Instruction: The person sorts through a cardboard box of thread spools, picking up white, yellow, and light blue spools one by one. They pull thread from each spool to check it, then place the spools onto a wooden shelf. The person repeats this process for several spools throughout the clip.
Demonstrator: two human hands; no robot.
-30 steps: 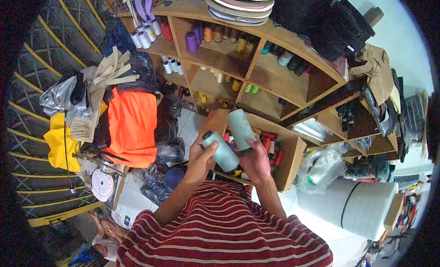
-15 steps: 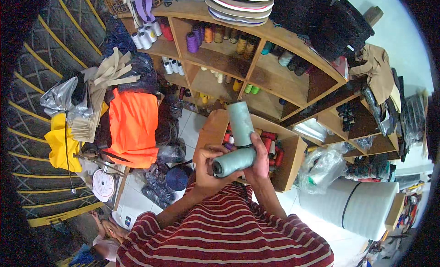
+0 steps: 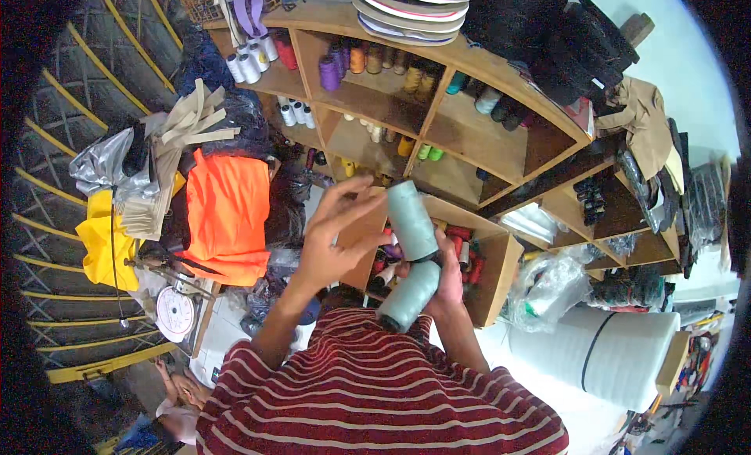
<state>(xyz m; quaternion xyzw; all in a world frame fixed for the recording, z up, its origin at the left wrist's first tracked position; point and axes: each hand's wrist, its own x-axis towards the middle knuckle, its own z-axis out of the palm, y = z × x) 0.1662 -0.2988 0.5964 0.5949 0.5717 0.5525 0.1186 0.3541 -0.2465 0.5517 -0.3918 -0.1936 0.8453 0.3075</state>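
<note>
Two pale grey-green thread cones are sitting in front of the chest, one above the other and touching where they meet. Upper cone is standing nearly upright, leaning slightly left at the top. Lower cone is tilting down-left, its dark open end pointing toward the striped shirt. Right hand is wrapping around the junction of both cones from the right side, fingers clamped on them. Left hand is hanging just beside the upper cone, fingers spread apart and loosely curled, fingertips near the cone; can't tell if they're actually touching it. Behind the hands, a wooden shelf unit is holding many thread spools in mixed colours. One open wooden box with more spools is sitting directly behind the cones. Orange fabric is hanging at left, with yellow cloth further left. White foam roll is lying at lower right.
</note>
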